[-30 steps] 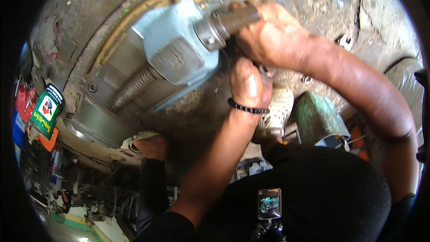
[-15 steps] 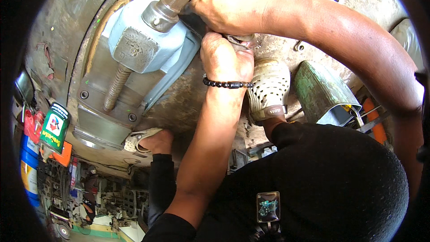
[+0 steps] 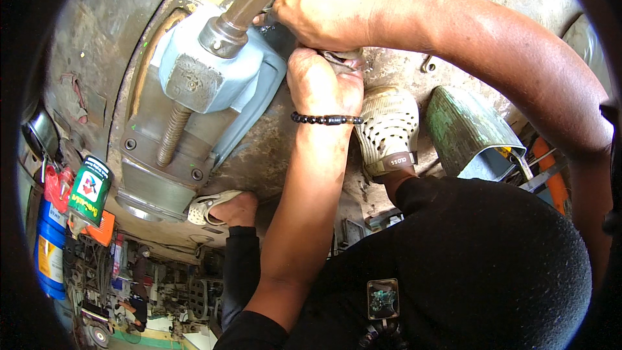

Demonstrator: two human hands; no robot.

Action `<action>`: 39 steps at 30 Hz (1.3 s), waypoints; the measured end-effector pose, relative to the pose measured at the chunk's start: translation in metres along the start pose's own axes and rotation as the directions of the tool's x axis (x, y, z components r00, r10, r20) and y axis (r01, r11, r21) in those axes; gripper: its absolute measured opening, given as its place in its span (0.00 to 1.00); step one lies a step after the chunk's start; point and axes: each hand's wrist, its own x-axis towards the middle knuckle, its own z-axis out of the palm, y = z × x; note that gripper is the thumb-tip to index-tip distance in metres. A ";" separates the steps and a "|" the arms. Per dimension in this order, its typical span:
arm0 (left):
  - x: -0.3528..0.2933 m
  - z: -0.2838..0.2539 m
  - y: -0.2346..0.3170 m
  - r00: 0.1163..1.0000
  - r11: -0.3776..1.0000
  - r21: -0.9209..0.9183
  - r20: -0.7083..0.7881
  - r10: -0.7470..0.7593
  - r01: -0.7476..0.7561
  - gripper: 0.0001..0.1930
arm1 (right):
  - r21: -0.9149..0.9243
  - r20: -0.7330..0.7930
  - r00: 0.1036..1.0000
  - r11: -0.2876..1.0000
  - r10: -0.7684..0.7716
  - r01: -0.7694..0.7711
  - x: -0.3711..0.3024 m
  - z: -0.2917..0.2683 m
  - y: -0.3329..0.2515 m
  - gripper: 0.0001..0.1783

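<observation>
My left hand (image 3: 325, 84), with a beaded bracelet at the wrist, is closed beside the vise. Against its fingers shows a grey folded piece (image 3: 342, 60) that looks like a rag; most of it is hidden. Just above, my right hand (image 3: 321, 6) reaches across from the right with curled fingers and touches or nearly touches the left. A small dark piece (image 3: 265, 18) shows at its fingertips, too covered to name. Close to those fingertips stands the square steel end (image 3: 249, 3) of the pale blue bench vise (image 3: 207, 68). Its threaded screw (image 3: 173, 135) runs toward me.
Below my hands a pale clog (image 3: 389, 126) is on my foot, with another clog (image 3: 210, 207) by the vise base. A green worn metal housing (image 3: 470, 133) lies to the right. Nuts (image 3: 429, 65) lie on the stained surface. At left are a green bottle (image 3: 91, 191) and blue container (image 3: 52, 253).
The view has turned slightly, so the vise and bottles sit a little differently in it. Both hands stay close together, and the dark piece at my right fingertips shows more.
</observation>
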 end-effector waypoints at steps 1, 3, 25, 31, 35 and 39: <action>0.001 0.000 0.000 1.000 0.999 0.043 -0.006 0.003 -0.002 0.18 | 0.014 0.015 1.000 1.000 -0.028 0.027 0.000 0.000 0.001 0.11; 0.004 0.001 -0.001 1.000 0.999 0.039 -0.015 -0.009 0.010 0.13 | 0.042 0.040 0.996 0.996 -0.084 0.082 -0.002 -0.002 0.006 0.10; -0.014 -0.001 -0.028 0.925 0.804 0.507 0.355 0.134 -0.311 0.19 | 0.828 0.028 0.715 0.384 0.699 -0.408 -0.066 -0.022 0.027 0.27; 0.004 0.005 -0.043 0.867 0.574 0.651 0.387 0.313 -0.497 0.18 | 0.711 0.361 0.640 0.243 0.678 -0.660 -0.053 -0.038 0.054 0.29; 0.008 0.015 -0.041 0.859 0.546 0.665 0.355 0.369 -0.509 0.11 | 0.793 0.408 0.803 0.268 0.434 -0.548 -0.027 -0.056 0.066 0.19; 0.009 0.020 -0.039 0.887 0.670 0.583 0.271 0.373 -0.460 0.10 | 0.654 0.560 0.767 0.402 0.314 -0.641 0.008 -0.062 0.067 0.14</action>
